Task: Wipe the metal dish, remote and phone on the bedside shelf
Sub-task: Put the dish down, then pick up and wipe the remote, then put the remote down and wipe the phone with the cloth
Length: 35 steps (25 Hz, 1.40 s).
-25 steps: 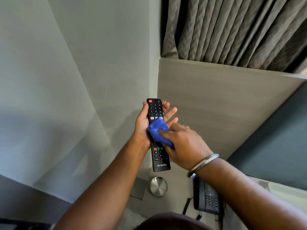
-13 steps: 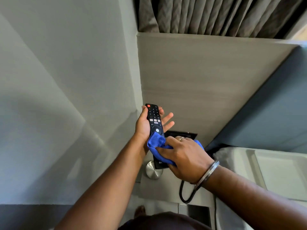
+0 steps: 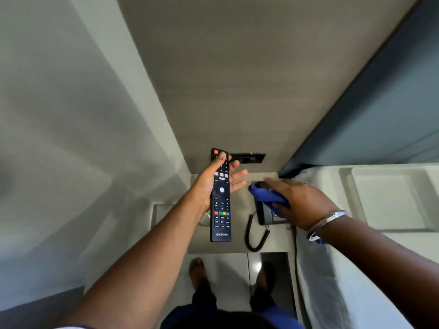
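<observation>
Over the phone (image 3: 267, 213), R hand (image 3: 301, 203) moved, clutching cloth (image 3: 266, 194); L hand (image 3: 213, 184) still grips remote (image 3: 221, 210).

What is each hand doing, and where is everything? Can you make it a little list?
left hand: holds remote, buttons up, above the shelf
right hand: presses blue cloth on phone
phone: on shelf, beside the bed, coiled cord in front
dish: on shelf, mostly hidden under left wrist
wrist: metal bangle on right arm
</observation>
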Motion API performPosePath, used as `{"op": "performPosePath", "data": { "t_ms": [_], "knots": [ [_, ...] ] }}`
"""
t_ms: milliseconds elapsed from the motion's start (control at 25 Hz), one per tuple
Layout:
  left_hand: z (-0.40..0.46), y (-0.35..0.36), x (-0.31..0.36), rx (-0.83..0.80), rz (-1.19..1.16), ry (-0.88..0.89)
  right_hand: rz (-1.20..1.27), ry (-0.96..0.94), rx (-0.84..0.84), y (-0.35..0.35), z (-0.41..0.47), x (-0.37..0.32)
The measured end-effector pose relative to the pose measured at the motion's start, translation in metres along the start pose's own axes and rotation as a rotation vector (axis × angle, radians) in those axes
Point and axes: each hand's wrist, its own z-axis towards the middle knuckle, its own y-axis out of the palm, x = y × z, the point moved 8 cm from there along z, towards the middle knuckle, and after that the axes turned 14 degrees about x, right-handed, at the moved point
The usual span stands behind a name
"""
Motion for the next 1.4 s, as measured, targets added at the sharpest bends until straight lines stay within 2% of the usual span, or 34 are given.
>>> {"op": "performPosePath", "data": {
  "t_ms": [80,200,280,360,480,640,720,800,880,920,1000,1080,1200,1320,1400],
  "knots": [
    [0.043,-0.018,-0.03,0.061,0.07,-0.018,0.278,0.46,0.074,0.027,-0.017,0.077],
    [0.124,-0.057,-0.088,0.272,0.212,0.023,0.561,1.043,0.179,0.095,-0.063,0.177],
    [0.179,-0.084,-0.125,0.43,0.401,0.148,0.664,1.272,0.173,0.15,-0.087,0.22],
    [0.223,-0.108,-0.147,0.574,0.692,0.3,0.674,1.335,0.163,0.193,-0.095,0.248],
    [0.279,-0.134,-0.174,0.707,1.026,0.471,0.605,1.275,0.263,0.244,-0.082,0.285],
    [0.316,-0.151,-0.188,0.836,1.219,0.644,0.42,0.972,0.442,0.277,-0.025,0.307],
    [0.317,-0.155,-0.184,0.928,1.36,0.675,0.369,0.877,0.364,0.306,0.006,0.305],
    [0.314,-0.162,-0.178,1.024,1.456,0.722,0.325,0.742,0.153,0.35,0.029,0.294],
    [0.306,-0.159,-0.169,1.111,1.444,0.82,0.227,0.597,-0.002,0.383,0.026,0.283],
    [0.305,-0.144,-0.168,1.074,1.424,0.9,0.159,0.526,-0.012,0.391,0.018,0.28],
    [0.316,-0.09,-0.178,0.768,1.384,1.085,0.028,0.403,0.027,0.394,0.001,0.279],
    [0.333,-0.036,-0.199,0.482,1.384,1.081,-0.068,0.335,0.089,0.394,-0.001,0.285],
    [0.351,-0.011,-0.215,0.41,1.444,0.989,-0.086,0.315,0.129,0.397,0.013,0.295],
    [0.357,-0.018,-0.22,0.374,1.508,1.001,-0.21,0.254,0.065,0.414,0.038,0.289],
    [0.357,-0.018,-0.22,0.36,1.502,0.994,-0.251,0.249,-0.04,0.428,0.076,0.293]
  ]
}}
